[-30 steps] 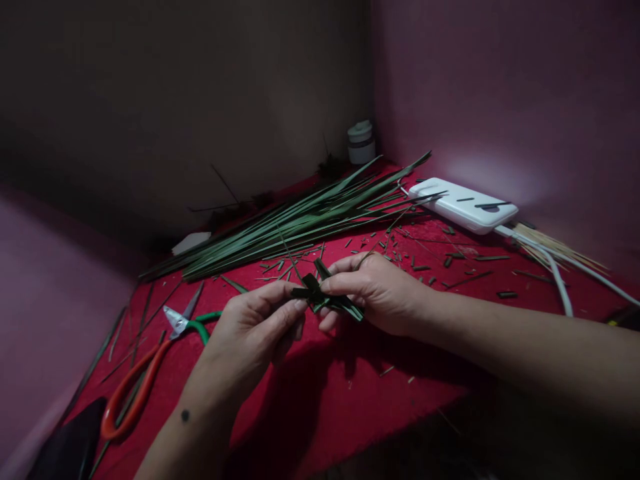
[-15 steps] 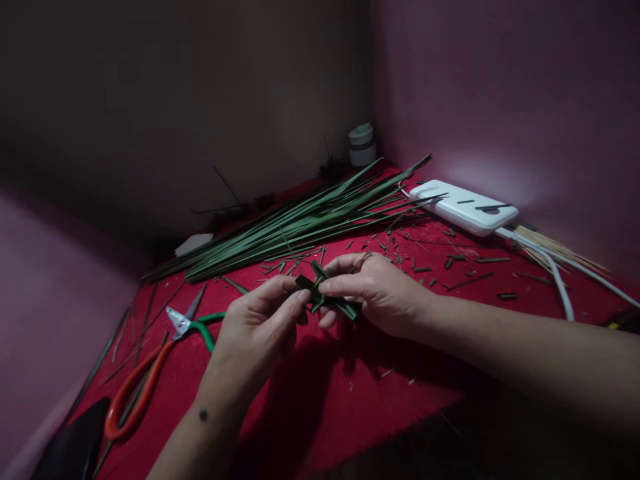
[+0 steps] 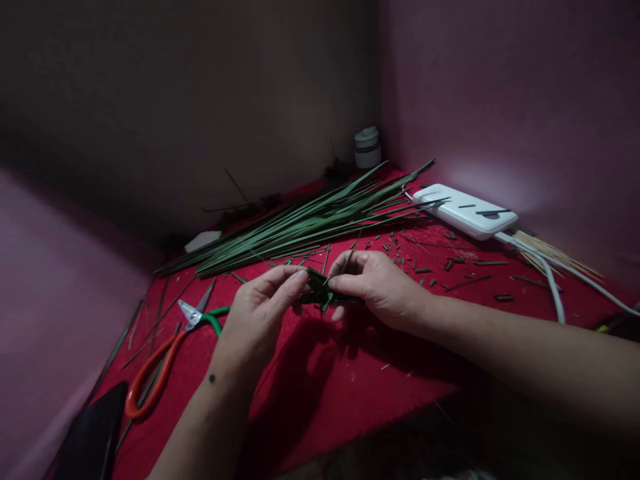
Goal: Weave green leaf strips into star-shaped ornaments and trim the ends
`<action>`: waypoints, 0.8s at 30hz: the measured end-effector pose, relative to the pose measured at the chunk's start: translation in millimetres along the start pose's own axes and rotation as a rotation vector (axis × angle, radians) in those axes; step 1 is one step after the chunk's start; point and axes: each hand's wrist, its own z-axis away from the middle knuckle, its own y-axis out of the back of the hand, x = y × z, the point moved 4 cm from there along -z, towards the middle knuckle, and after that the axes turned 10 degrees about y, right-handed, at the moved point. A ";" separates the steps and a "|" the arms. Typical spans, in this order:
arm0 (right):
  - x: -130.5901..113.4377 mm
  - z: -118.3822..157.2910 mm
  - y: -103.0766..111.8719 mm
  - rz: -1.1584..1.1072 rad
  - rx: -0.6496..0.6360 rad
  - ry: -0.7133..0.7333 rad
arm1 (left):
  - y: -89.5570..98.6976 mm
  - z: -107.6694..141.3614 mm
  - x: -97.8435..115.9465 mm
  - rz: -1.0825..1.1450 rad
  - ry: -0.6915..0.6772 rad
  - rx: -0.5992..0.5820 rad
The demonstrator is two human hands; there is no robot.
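Observation:
A small folded piece of green leaf strips is held up between my two hands, above the red cloth. My left hand pinches its left edge between thumb and forefinger. On its right side, my right hand grips it, thumb on top and fingers curled behind. A thin strand or stick sticks up by the right fingers. Open scissors with one orange and one green handle lie left of my left hand, which hides part of the green handle.
Behind my hands lies a bundle of long green leaf strips. A white power strip or box with white cables sits right, beside thin pale sticks. A white jar stands in the corner. Leaf scraps are scattered about; a dark phone-like object lies front left.
The folded leaf piece has turned in my fingers, its spread ends now less visible. Both hands keep hold of it. The view has shifted slightly, moving the scissors and dark object rightward in the picture.

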 end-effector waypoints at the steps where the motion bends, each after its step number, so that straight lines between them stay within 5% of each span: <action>1: -0.4 0.1 0.4 0.026 -0.002 0.007 | -0.8 -1.9 -1.1 0.020 0.005 -0.024; 6: -6.4 -4.1 8.0 0.028 0.072 0.074 | 9.7 -8.0 -3.5 0.132 0.026 -0.115; 10: -10.0 -7.4 10.0 0.007 0.042 0.075 | 18.1 -6.0 13.8 0.016 0.034 -0.144; 15: -10.0 -6.5 7.2 0.030 -0.034 0.085 | 2.6 -10.4 29.2 -0.054 0.045 -0.222; 24: -1.8 -8.4 8.9 0.156 -0.043 -0.023 | 4.0 -38.8 5.4 0.005 0.140 -0.323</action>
